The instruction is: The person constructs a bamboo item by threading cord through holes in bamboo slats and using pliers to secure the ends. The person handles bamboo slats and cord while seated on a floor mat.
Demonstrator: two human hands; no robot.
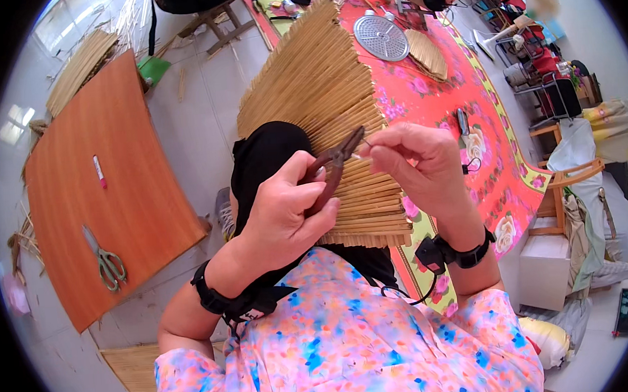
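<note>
My left hand (280, 207) is closed round the handles of dark brown pliers (335, 164), whose jaws point up and to the right. Close to the jaw tips, my right hand (425, 162) pinches a thin, wire-like piece (366, 142) between thumb and fingers. Whether the jaws grip this piece is too small to tell. Below both hands lies a fan-shaped panel of straw-coloured stalks (308, 74), set side by side, with a ragged far edge. It rests across my lap and against the table. Dark cloth (272, 152) covers my knee at its left side.
A red floral-covered table (497, 185) at right bears a round perforated metal disc (381, 37), a smaller stalk piece (426, 55) and a dark handheld object (463, 122). At left, scissors (106, 260) and a marker (100, 172) lie on a brown board (124, 207). Chairs (568, 177) stand far right.
</note>
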